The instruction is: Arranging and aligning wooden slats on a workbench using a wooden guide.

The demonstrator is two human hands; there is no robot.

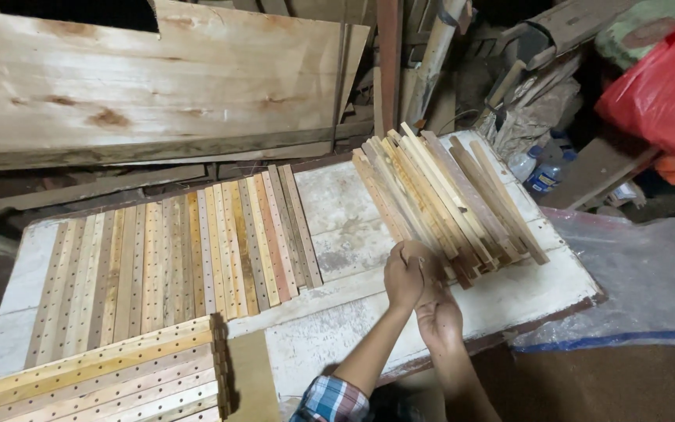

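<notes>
Wooden slats (451, 199) lie in a loose, fanned pile near the right end of the table (337, 344), their far ends pointing toward its back edge and their near ends toward the front edge.

At the left end of the table, a flat row of drilled strips (173, 262) lies side by side, running from the back edge toward the front. In the front left corner, a second stack of drilled strips (103, 379) lies crosswise to that row, and a plain brown board (251, 375) rests just beside it on the right. A bare, worn white patch of tabletop separates the drilled strips from the pile.

The left hand (402, 277) and the right hand (435, 309) meet at the near end of the pile, close to the front edge. The left hand's fingers are curled and seem to close around the ends of the slats; the right hand lies just beside it, touching it, but I cannot tell whether its fingers grip anything. A plaid sleeve (330, 400) shows at the left forearm.

Behind the table, a large sheet of plywood (158, 78) leans at the back. Off the right end, plastic bottles (537, 168) sit among scrap wood, a red plastic bag (666, 86) hangs above, and clear plastic sheeting (642, 281) covers the floor.
</notes>
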